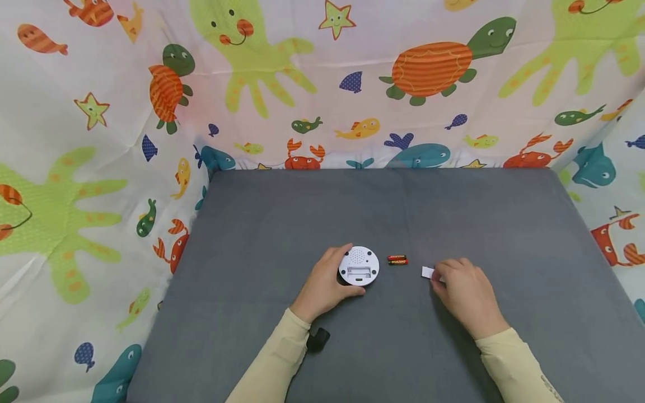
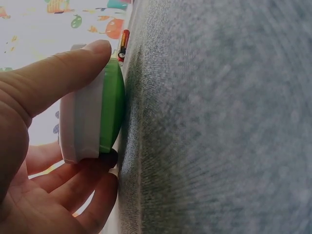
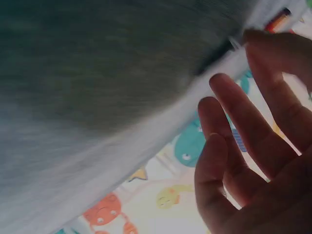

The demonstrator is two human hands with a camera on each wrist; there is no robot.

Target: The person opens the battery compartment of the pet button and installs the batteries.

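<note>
In the head view my left hand grips a round white device by its rim, thumb on the near side and fingers on the far side. Its underside faces up, with speaker holes and an uncovered battery compartment holding no batteries. The left wrist view shows a green face turned down to the cloth. Two red-and-black batteries lie side by side just right of the device. Farther right, my right hand pinches a small white flat piece, probably the battery cover, at the tabletop; fingertips partly hide it.
A grey cloth covers the table. Behind it and at both sides hangs a white curtain printed with sea animals. A small black block sits at my left wrist.
</note>
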